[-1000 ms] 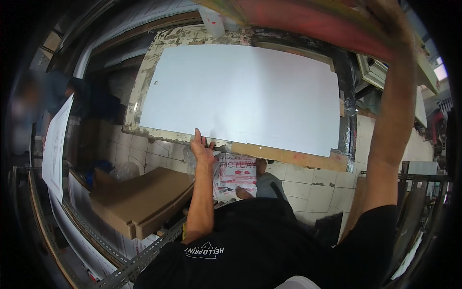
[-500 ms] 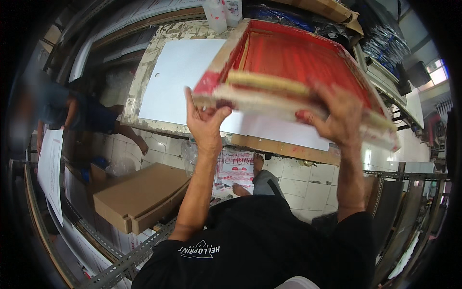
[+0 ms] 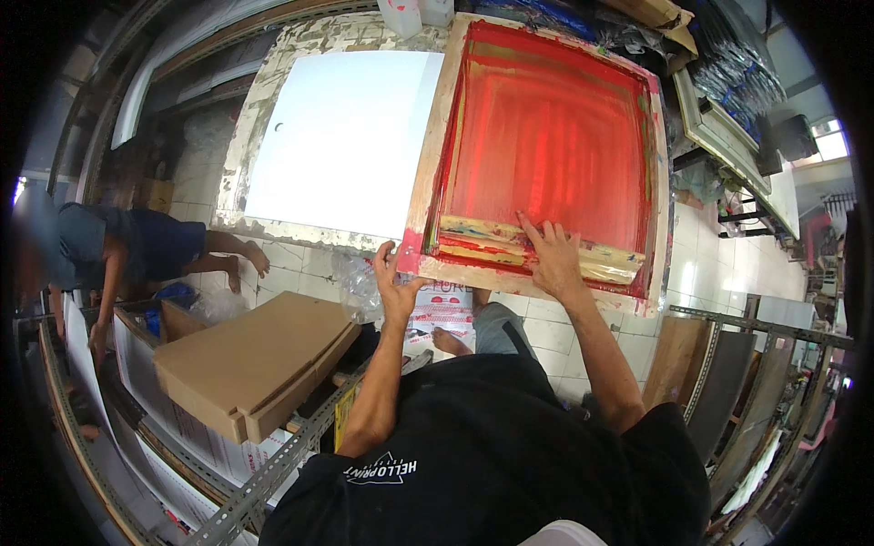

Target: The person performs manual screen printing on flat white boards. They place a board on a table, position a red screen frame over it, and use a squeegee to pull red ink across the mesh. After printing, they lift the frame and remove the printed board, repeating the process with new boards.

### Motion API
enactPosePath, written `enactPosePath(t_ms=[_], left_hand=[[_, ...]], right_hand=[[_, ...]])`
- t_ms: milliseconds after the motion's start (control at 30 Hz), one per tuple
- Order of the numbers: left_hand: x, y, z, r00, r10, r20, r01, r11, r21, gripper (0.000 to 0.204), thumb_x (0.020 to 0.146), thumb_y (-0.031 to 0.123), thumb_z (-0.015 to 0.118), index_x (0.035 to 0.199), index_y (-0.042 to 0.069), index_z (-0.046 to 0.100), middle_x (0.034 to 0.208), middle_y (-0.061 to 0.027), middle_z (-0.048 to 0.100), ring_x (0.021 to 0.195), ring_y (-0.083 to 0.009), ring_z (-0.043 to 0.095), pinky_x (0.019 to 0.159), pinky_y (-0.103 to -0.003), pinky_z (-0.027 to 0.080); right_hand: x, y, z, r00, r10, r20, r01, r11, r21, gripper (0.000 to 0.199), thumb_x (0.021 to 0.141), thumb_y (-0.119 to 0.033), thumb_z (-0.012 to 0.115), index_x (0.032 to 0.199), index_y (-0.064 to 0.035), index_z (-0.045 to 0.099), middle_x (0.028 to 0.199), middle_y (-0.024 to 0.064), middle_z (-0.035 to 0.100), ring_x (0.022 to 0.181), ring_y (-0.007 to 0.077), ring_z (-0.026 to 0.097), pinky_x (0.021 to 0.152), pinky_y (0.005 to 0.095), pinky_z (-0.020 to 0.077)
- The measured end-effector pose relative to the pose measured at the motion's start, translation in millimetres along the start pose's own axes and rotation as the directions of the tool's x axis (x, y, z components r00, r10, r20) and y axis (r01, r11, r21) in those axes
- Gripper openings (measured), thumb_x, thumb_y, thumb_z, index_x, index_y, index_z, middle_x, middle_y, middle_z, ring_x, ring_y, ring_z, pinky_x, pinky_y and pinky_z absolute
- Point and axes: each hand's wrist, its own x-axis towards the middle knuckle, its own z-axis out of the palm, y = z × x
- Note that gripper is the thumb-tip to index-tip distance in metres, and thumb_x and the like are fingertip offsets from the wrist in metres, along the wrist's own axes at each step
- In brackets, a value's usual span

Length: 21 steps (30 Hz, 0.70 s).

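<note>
Screen-print frame (image 3: 546, 150) lies flat on the table, overlapping the white sheet (image 3: 350, 136). My left hand (image 3: 396, 287) grips its near-left corner, right hand (image 3: 551, 255) pressed flat, fingers spread, on the near rail. Stiff wood, probably light, but the inked red mesh looks wet and fragile, so I'd hold rails only.

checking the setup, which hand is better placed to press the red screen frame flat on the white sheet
Probably the right hand: it lies flat inside the screen frame, over the white sheet. The left hand only grips the near corner.
</note>
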Motion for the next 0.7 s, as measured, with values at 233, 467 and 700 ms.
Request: enactPosePath(t_ms=[233, 467, 700], left_hand=[[-3.7, -19.7, 4.3, 0.999, 0.033, 0.009, -0.034, 0.998, 0.061, 0.084, 0.051, 0.020, 0.095, 0.129, 0.008, 0.066, 0.142, -0.0139, 0.046, 0.122, -0.0324, 0.046, 0.104, -0.044, 0.039], [-4.9, -23.1, 3.9, 0.998, -0.063, 0.027, 0.061, 0.994, 0.088, 0.079, 0.057, 0.026, 0.092, 0.130, 0.012, 0.067, 0.142, -0.0141, 0.049, 0.118, -0.0294, 0.050, 0.102, -0.043, 0.039], [-12.7, -18.2, 0.5, 0.997, -0.075, 0.016, 0.071, 0.983, 0.167, 0.077, 0.060, 0.035, 0.092, 0.129, 0.011, 0.069, 0.143, -0.0152, 0.049, 0.115, -0.0270, 0.048, 0.100, -0.042, 0.037]], right_hand=[[61.2, 39.5, 35.6, 0.989, 0.092, -0.116, -0.066, 0.975, 0.212, 0.076, 0.065, -0.007, 0.067, 0.139, -0.0177, 0.054, 0.112, 0.0128, 0.051, 0.113, 0.0330, 0.050, 0.094, 0.0596, 0.0361], [200.6, 118.8, 39.9, 0.940, 0.062, -0.337, -0.021, 0.992, 0.122, 0.077, 0.063, -0.011, 0.063, 0.140, -0.0183, 0.054, 0.114, 0.0137, 0.052, 0.116, 0.0343, 0.049, 0.094, 0.0630, 0.0353], [339.5, 196.7, 42.9, 0.911, 0.057, -0.409, -0.047, 0.998, 0.035, 0.085, 0.064, -0.013, 0.063, 0.146, -0.0227, 0.048, 0.135, 0.0164, 0.052, 0.131, 0.0377, 0.045, 0.100, 0.0652, 0.0328]])
